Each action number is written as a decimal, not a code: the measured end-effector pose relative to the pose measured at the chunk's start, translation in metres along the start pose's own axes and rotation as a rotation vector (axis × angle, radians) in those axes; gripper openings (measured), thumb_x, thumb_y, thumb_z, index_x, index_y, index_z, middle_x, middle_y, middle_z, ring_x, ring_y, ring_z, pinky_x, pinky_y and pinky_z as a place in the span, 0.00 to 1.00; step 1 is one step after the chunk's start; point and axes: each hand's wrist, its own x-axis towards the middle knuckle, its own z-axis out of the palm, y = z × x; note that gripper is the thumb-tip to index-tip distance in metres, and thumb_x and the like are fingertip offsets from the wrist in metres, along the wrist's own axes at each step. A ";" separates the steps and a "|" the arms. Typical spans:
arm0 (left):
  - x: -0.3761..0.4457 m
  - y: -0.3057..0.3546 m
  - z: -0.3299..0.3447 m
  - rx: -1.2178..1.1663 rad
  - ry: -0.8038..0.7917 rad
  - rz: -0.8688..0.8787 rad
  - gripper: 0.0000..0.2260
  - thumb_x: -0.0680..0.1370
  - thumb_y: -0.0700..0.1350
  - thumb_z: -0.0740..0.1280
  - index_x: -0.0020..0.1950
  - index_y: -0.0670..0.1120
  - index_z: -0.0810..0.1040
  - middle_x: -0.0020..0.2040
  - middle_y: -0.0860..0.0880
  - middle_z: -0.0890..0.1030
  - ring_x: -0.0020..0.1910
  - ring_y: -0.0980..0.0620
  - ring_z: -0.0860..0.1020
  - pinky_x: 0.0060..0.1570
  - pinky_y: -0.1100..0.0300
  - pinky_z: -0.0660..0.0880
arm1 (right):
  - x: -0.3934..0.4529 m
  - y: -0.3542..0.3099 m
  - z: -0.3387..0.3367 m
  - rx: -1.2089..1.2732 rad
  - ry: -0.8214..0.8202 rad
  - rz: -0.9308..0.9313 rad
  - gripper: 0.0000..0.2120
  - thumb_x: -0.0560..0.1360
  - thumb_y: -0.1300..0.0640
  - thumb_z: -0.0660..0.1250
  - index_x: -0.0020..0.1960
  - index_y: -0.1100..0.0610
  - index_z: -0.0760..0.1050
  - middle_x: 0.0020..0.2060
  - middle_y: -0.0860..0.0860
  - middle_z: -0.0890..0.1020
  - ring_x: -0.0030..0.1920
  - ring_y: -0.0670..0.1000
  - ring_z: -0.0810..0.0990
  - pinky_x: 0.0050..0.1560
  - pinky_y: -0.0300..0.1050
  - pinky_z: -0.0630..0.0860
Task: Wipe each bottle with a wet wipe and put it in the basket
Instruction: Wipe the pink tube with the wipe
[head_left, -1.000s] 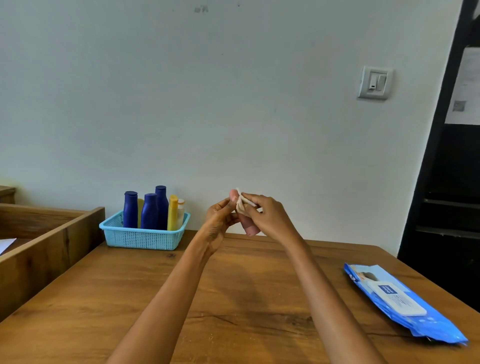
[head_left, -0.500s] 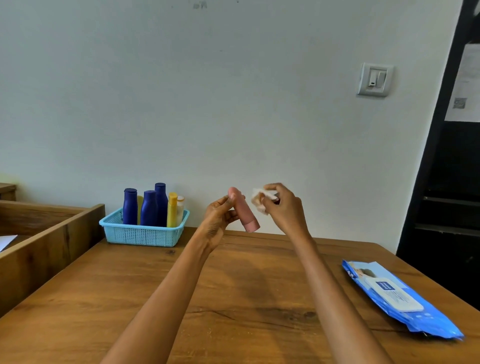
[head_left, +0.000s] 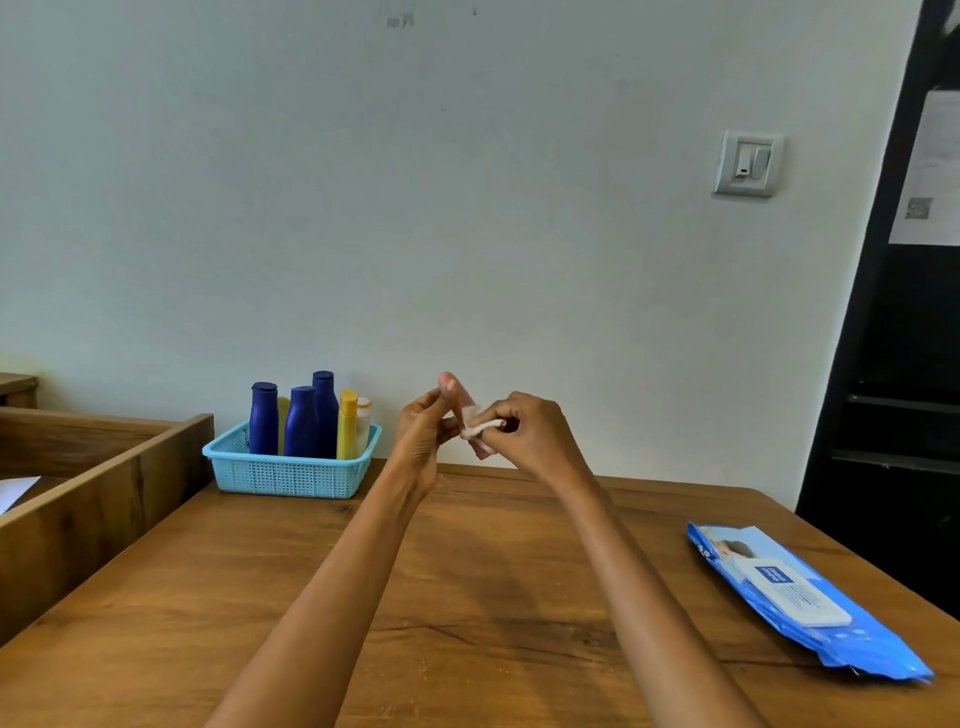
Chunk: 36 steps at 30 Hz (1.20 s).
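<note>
My left hand (head_left: 423, 439) holds a small pink bottle (head_left: 457, 397) tilted in the air above the far middle of the table. My right hand (head_left: 530, 436) pinches a white wet wipe (head_left: 480, 427) and presses it against the bottle's lower part, most of which the wipe and fingers hide. A light blue basket (head_left: 291, 475) stands at the back left by the wall with three dark blue bottles (head_left: 301, 423), a yellow one (head_left: 347, 426) and a pale one upright inside.
A blue pack of wet wipes (head_left: 800, 597) lies flat near the table's right edge. A wooden divider (head_left: 93, 504) rises along the left side. The wall is close behind the basket, and a dark door frame stands at the right.
My right hand, which had pulled away to the right with the wipe, has come back onto the pink bottle. The left hand has kept the bottle in about the same place.
</note>
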 end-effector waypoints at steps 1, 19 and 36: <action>0.000 -0.001 0.000 0.009 -0.004 -0.009 0.17 0.77 0.48 0.65 0.61 0.39 0.75 0.47 0.45 0.82 0.41 0.50 0.80 0.45 0.58 0.77 | 0.001 0.000 0.000 -0.013 -0.005 0.023 0.06 0.69 0.52 0.73 0.45 0.52 0.84 0.36 0.46 0.81 0.35 0.43 0.76 0.32 0.31 0.67; -0.010 -0.007 0.014 0.142 -0.328 -0.058 0.20 0.72 0.54 0.68 0.57 0.41 0.80 0.50 0.45 0.82 0.45 0.48 0.81 0.46 0.57 0.78 | 0.005 -0.003 -0.005 0.234 0.350 0.056 0.10 0.73 0.63 0.67 0.52 0.55 0.82 0.49 0.49 0.83 0.49 0.45 0.80 0.46 0.26 0.73; -0.005 -0.002 -0.001 -0.028 -0.054 -0.036 0.11 0.79 0.50 0.63 0.47 0.45 0.81 0.43 0.48 0.84 0.43 0.51 0.81 0.42 0.58 0.78 | -0.007 0.019 -0.006 0.218 -0.050 -0.113 0.08 0.69 0.56 0.74 0.48 0.55 0.84 0.45 0.46 0.81 0.47 0.43 0.80 0.46 0.41 0.79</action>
